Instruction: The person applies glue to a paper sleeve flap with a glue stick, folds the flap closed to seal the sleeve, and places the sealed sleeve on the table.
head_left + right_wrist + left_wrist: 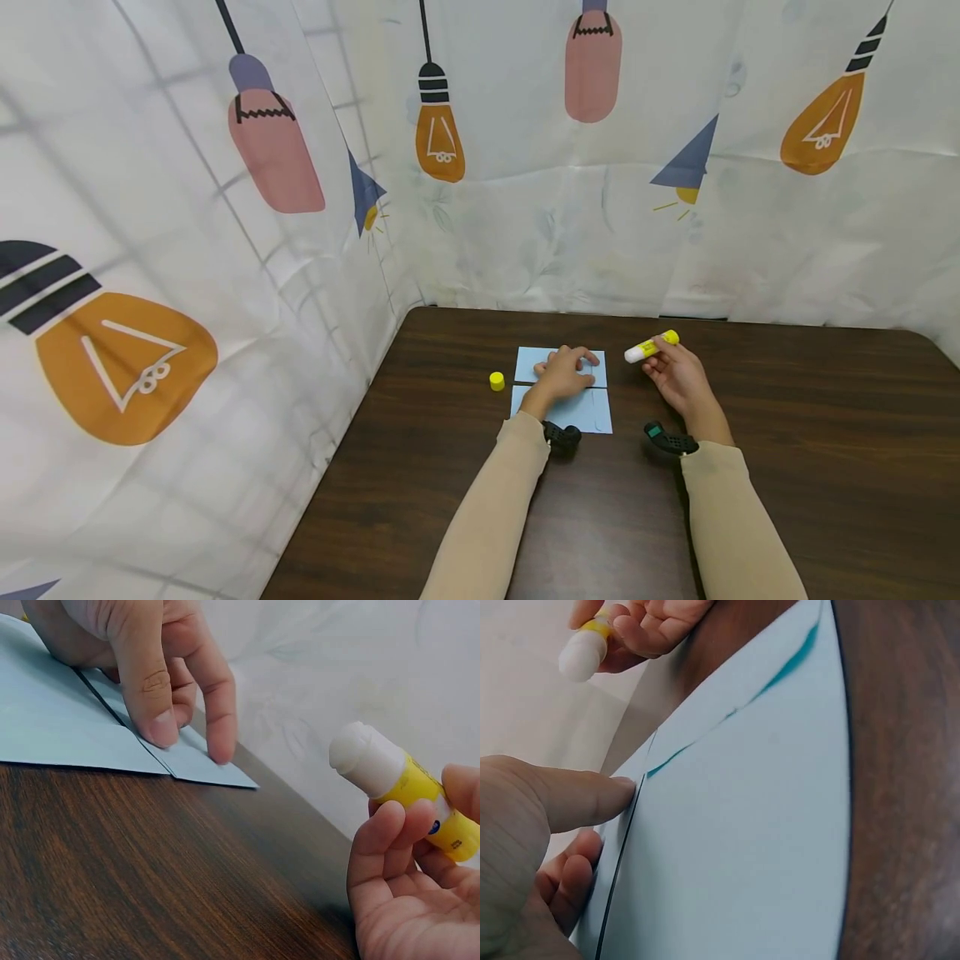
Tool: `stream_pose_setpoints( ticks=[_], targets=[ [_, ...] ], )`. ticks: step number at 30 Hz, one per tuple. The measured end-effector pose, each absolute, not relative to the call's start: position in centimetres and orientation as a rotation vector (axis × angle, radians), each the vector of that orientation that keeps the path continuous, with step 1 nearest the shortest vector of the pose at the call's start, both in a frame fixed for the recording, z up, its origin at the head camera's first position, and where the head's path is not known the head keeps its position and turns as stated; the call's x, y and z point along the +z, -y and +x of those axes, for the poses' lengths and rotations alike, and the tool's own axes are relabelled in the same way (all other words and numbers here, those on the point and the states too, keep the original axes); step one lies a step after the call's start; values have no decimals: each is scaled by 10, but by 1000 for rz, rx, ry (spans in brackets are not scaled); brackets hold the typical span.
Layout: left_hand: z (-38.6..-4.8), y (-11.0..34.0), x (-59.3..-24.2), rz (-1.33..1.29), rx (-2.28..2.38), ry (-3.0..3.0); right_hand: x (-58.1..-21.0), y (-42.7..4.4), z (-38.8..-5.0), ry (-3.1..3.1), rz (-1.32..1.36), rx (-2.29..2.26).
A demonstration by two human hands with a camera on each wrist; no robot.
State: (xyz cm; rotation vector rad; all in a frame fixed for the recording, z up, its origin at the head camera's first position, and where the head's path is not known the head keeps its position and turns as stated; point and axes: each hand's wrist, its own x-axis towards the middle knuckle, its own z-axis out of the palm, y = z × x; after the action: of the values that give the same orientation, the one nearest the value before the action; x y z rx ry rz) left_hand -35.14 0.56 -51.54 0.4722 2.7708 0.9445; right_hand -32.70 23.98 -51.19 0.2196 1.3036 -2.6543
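Two light-blue paper pieces lie edge to edge on the table, a far piece (528,359) and a near piece (588,412), with a thin dark gap between them. My left hand (561,379) rests on them; its thumb (154,712) touches down near the gap and another fingertip touches the far piece. A curved teal streak crosses the near piece in the left wrist view. To the right, my right hand (682,383) holds an uncapped yellow-and-white glue stick (649,347) above the table, its white end (364,757) pointing toward the papers.
A yellow cap (497,382) stands left of the papers. The dark wooden table (825,450) meets a white patterned curtain (510,242) at its back and left edges. A black wrist device (669,439) sits on each wrist.
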Motion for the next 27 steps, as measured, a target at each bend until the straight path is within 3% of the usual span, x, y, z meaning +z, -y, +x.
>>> stream_pose_setpoints(
  ticks=[27],
  targets=[
    [-345, -13, -508, 340, 971, -2792, -513, -239, -328, -1321, 194, -2651]
  ],
)
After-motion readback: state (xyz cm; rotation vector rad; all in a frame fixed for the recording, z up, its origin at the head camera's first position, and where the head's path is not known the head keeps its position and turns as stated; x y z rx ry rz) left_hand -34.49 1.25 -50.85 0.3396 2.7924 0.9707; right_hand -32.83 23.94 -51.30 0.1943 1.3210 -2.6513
